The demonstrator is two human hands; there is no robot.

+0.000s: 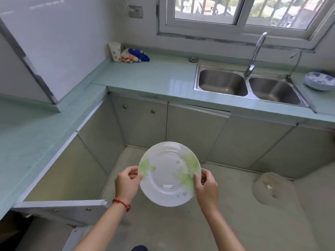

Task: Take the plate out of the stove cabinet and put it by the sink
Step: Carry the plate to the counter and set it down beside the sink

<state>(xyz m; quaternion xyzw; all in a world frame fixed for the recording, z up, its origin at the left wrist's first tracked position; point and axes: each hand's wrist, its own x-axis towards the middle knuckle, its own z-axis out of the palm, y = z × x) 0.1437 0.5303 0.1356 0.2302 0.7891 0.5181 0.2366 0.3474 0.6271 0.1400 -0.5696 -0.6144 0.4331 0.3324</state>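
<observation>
Kitchen floor below: both hands' grip, L & R, on plate.

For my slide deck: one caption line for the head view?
Both hands, left hand and right hand, hold a green-patterned plate over the floor, facing the double sink.

I have one view only, from a wide-angle camera on the person's head, looking forward and steeply down. It sits close above both hands, the left hand and right hand, low in the middle of the picture with the forearms running off the bottom edge. Farther off, the pale green L-shaped table bends along the left and across the top, its lines curved by the lens. The white-framed window sits at the upper edge, cropped.
</observation>
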